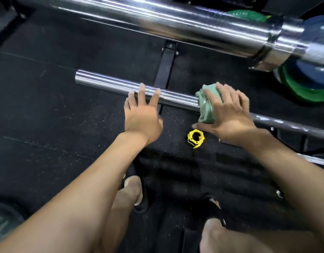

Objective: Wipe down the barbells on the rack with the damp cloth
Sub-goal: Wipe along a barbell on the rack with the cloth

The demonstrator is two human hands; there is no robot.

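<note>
A chrome barbell sleeve (106, 82) lies low across the middle, its free end pointing left. A crumpled green cloth (205, 108) is draped over the sleeve where it meets the darker shaft (285, 124). My right hand (228, 115) lies flat on the cloth and presses it onto the bar, fingers spread and thumb stretched out to the left. My left hand (142, 114) is spread with straight fingers, its fingertips over the sleeve left of the cloth. A second, thicker chrome barbell (157, 21) runs across the top, close to the camera.
A yellow barbell collar (196, 136) lies on the black rubber floor (48, 115) below my right hand. Green and blue weight plates (303, 88) are stacked at the right. A black rack support (165, 66) stands behind the lower bar. My sandalled feet (133, 189) are below.
</note>
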